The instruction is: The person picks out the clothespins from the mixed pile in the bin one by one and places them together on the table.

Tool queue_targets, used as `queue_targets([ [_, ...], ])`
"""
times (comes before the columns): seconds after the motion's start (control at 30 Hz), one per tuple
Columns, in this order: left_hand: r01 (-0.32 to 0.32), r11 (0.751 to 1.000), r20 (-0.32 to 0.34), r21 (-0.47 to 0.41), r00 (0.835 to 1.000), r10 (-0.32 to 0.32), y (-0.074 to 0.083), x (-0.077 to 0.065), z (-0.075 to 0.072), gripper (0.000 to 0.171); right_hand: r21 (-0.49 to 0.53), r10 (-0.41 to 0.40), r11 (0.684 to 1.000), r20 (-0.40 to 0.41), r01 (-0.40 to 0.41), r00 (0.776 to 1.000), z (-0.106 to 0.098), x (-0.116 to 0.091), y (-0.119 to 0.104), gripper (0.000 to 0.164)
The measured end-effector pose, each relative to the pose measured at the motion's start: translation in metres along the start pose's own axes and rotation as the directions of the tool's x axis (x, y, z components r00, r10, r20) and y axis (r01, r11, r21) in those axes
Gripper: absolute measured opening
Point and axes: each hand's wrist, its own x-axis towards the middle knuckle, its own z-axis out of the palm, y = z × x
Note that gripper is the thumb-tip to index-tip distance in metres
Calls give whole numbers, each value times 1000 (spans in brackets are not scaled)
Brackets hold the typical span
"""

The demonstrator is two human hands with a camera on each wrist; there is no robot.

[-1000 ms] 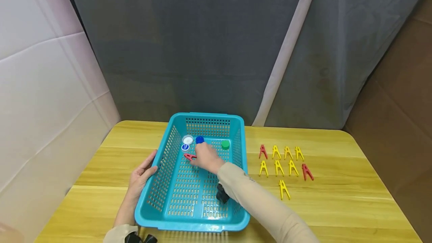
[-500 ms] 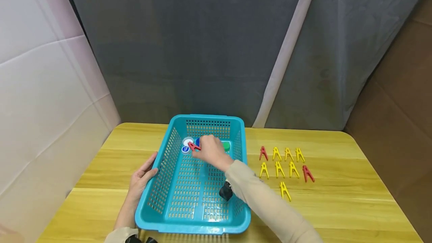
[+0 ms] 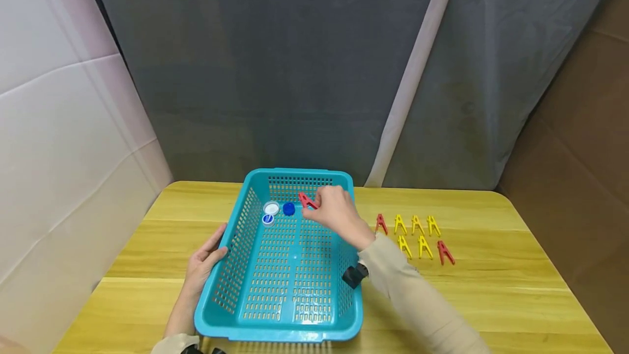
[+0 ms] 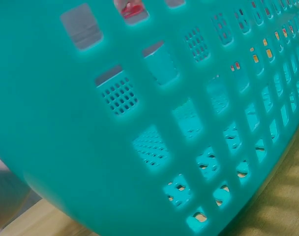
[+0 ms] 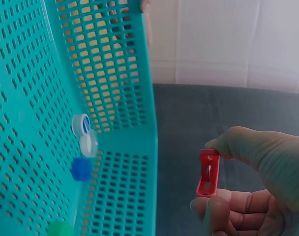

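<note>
A red plastic clothespin [image 3: 307, 201] is pinched between the thumb and fingers of my right hand [image 3: 339, 214], over the far right part of a turquoise basket [image 3: 277, 334]. In the right wrist view the clothespin [image 5: 208, 173] stands on end between thumb and fingertips. My left hand [image 3: 200, 266] holds the basket's left side, thumb at the rim and fingers along the outer wall. Inside the basket lie a white cap [image 3: 271, 208], a white-and-blue cap [image 3: 267, 220] and a blue cap [image 3: 289, 209]. A green cap [image 5: 60, 228] shows in the right wrist view.
Right of the basket, several yellow clothespins [image 3: 425, 247] and red clothespins [image 3: 445, 253] lie in rows on the wooden table [image 3: 511, 288]; my right forearm covers part of that area. A grey curtain [image 3: 275, 70] hangs behind the table.
My right hand has lifted the red clothespin from among the caps and carried it to the right, uncovering the blue cap and covering the green one. The left hand has stayed on the basket.
</note>
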Motion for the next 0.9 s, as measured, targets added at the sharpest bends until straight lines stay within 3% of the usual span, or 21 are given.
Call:
queue_targets([
  [0.37, 18, 1000, -9, -6, 1000, -18, 1, 0, -1, 45, -12, 37, 999, -57, -38, 998, -28, -22, 25, 44],
  [0.57, -3, 999, 12, -42, 1000, 3, 1, -1, -3, 45, 2, 55, 998, -74, -55, 996, -33, -35, 36, 41],
  [0.9, 27, 999, -18, -36, 999, -28, 2, 1, 1, 46, -1, 111, 994, -114, -112, 987, -41, -58, 64, 31],
])
